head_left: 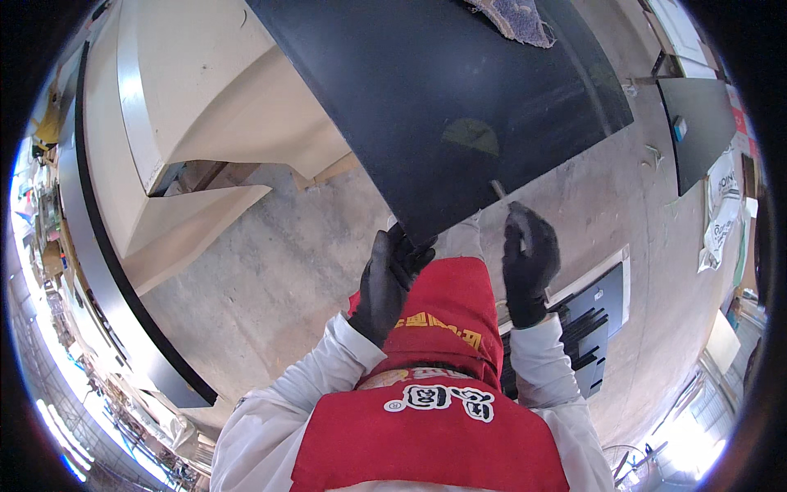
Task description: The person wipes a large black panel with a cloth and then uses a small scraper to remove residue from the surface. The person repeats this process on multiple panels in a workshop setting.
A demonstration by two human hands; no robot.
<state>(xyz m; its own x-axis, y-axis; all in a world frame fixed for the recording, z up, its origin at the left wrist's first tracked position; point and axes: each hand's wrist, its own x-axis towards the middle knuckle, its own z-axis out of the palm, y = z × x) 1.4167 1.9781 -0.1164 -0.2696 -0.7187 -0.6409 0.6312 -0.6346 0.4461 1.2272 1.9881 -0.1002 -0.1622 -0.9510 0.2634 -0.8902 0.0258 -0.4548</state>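
Note:
A large dark panel (418, 111) with a smooth, slightly glossy face stretches out in front of me, one corner pointing towards my body. My left hand (390, 277), in a black glove, grips that near corner, with the fingers partly hidden at the edge. My right hand (532, 264), also gloved in black and a little blurred, is beside the panel's near edge. Its fingertips pinch the end of a thin pale strip (498, 189), too small to identify, which reaches over the edge. A frayed grey-purple cloth (519, 21) lies on the panel's far part.
Cream sheets (246, 111) fill the left side, near a long black-edged panel (123, 270). Concrete floor (295, 240) shows below. Several dark panels (590, 344) lie stacked at lower right. Farther right are another dark panel (701, 135) bearing a blue block (680, 128) and a printed plastic bag (720, 209).

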